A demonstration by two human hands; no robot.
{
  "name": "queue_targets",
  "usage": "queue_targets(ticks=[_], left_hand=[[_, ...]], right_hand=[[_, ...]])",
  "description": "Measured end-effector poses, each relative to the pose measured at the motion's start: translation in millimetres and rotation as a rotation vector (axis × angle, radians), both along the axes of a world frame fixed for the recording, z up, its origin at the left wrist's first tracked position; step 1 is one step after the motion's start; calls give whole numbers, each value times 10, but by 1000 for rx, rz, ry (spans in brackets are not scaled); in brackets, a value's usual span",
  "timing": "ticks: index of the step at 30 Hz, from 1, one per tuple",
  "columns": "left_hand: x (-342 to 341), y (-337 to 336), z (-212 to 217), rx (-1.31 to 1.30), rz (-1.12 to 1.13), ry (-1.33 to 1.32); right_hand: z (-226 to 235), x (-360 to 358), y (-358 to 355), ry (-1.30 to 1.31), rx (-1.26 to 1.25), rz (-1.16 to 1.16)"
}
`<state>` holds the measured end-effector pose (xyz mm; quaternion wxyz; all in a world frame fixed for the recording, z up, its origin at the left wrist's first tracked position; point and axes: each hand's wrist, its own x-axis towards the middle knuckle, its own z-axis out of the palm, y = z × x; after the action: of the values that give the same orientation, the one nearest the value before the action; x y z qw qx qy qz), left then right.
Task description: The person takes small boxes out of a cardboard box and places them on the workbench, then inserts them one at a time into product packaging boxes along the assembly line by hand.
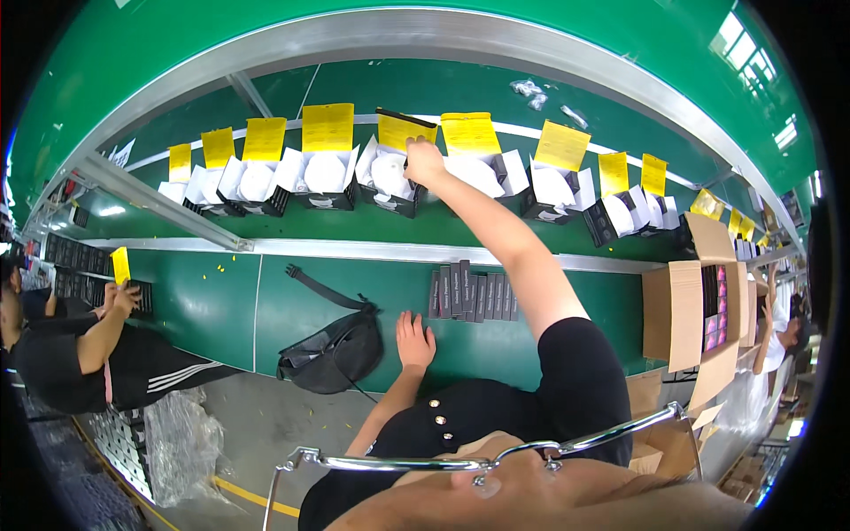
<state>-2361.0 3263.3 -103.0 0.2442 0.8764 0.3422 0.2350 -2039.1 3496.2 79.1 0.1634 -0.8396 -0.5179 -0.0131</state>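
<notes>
My right hand [424, 162] is stretched across to an open box [387, 200] in the far row, its fingers closed at the box's right edge. What they grip is hidden by the hand. White wrapped contents fill that box, and a yellow sheet [404, 133] with a dark upper edge stands behind it. Flat on the green bench sits my left hand [413, 343], fingers stretched out and nothing held. Just right of it stands a row of small dark boxes [474, 294]. A black waist bag [335, 350] lies to its left.
Several more open boxes with yellow sheets [328, 129] line the far belt. A metal rail [354, 251] runs between it and the near bench. On the right stands an open cardboard carton [670, 316]. At left, a co-worker's hand [124, 298] is beside a yellow sheet [120, 265].
</notes>
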Motion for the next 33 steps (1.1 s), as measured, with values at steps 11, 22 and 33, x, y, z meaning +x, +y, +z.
queue_targets(ticks=[11,22,33], left_hand=[[-93,227,-60,9,-7,-10],[-348,446,-54,16,4,5],[-605,708,160,13,-6,-7]], right_hand=[[-423,339,213,-218,-313,-251],[-410,6,395,-186,-495,-255],[-548,-101,272,-347,-301,-319]])
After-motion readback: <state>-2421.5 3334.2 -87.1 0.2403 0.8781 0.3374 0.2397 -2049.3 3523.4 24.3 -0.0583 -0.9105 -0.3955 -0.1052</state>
